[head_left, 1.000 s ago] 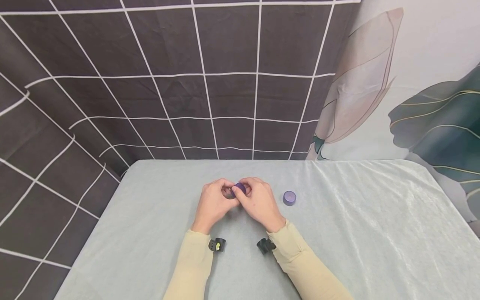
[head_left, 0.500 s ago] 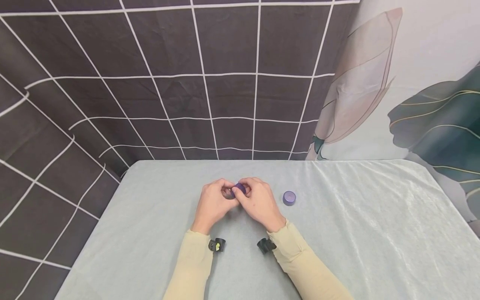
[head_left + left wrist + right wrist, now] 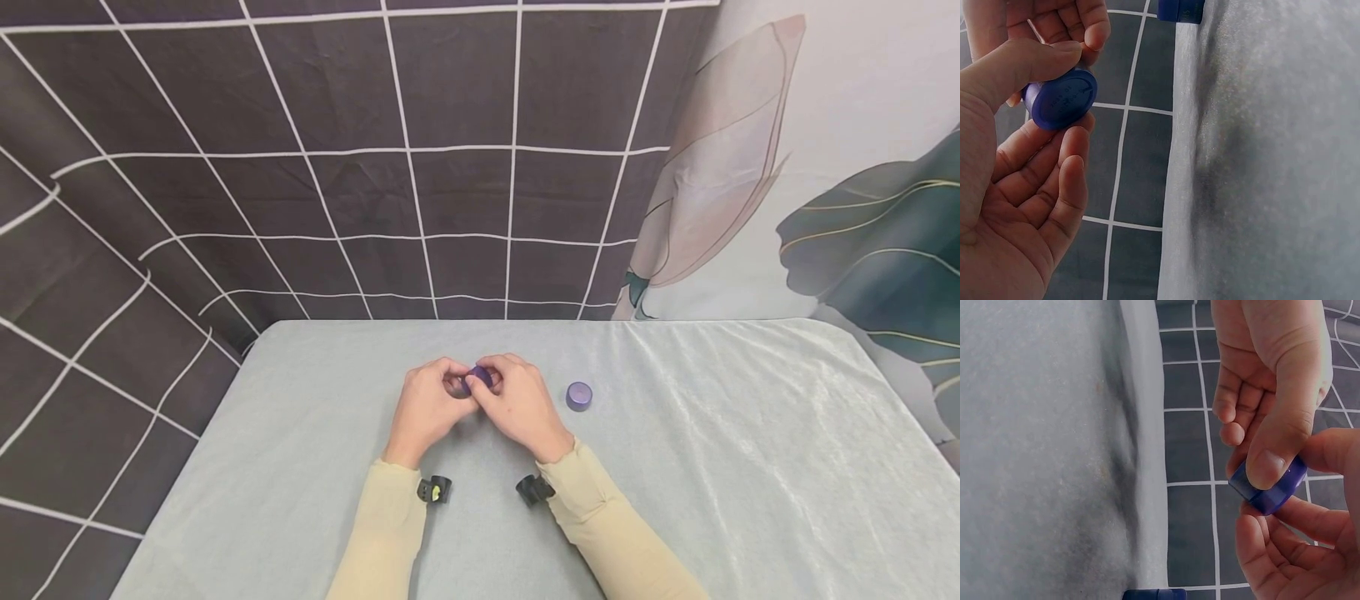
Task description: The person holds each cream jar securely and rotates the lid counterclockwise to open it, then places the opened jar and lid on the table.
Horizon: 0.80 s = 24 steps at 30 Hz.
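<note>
My left hand (image 3: 429,408) and right hand (image 3: 521,407) meet over the middle of the table, both gripping one small round purple jar (image 3: 477,380). In the left wrist view the jar (image 3: 1065,103) looks blue and turns a flat round face with faint raised lettering outward, pinched between the left thumb above and fingers below. The right wrist view shows the jar (image 3: 1280,487) from the side, with a seam round it and the right thumb pressed on it. A similar purple jar (image 3: 579,397) stands on the table, right of the right hand.
A pale grey-blue cloth covers the table (image 3: 720,467), wrinkled on the right. Behind it hangs a dark curtain with white grid lines (image 3: 457,192); a leaf-patterned curtain (image 3: 862,233) hangs at right. Black wrist cameras (image 3: 435,490) sit at both cuffs.
Both hands keep their grip on the jar in almost the same place. The right wrist has shifted very slightly to the right. The other jar stays where it was.
</note>
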### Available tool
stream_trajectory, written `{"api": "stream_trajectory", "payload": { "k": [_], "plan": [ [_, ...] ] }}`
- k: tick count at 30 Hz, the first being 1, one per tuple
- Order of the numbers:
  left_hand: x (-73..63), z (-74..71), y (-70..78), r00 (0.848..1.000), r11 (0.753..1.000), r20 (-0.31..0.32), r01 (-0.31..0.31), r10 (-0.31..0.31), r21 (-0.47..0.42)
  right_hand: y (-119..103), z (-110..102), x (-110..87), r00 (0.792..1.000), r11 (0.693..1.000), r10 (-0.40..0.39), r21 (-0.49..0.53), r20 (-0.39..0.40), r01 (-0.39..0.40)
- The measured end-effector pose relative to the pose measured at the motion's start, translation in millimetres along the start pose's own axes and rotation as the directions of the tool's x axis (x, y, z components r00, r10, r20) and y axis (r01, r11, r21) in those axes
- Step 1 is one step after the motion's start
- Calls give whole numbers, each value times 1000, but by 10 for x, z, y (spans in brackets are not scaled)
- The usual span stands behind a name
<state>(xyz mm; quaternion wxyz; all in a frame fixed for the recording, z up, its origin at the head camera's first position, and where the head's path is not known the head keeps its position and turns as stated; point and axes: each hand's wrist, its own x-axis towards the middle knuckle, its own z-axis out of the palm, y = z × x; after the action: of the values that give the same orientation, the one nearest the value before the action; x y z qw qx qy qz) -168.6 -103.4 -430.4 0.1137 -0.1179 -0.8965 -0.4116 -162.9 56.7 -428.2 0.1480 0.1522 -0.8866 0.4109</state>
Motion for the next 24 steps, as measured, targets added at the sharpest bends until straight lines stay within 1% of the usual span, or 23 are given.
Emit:
{"api": "stream_trajectory", "payload": {
  "k": [12, 24],
  "plan": [
    [5, -7, 7, 1000, 1000, 8, -5, 5, 9, 8, -2, 8, 1000, 1000, -5, -6, 20, 5],
    [6, -11, -3, 1000, 1000, 8, -4, 4, 24, 34, 2, 13, 999, 999, -36, 7, 27, 36]
  ]
}}
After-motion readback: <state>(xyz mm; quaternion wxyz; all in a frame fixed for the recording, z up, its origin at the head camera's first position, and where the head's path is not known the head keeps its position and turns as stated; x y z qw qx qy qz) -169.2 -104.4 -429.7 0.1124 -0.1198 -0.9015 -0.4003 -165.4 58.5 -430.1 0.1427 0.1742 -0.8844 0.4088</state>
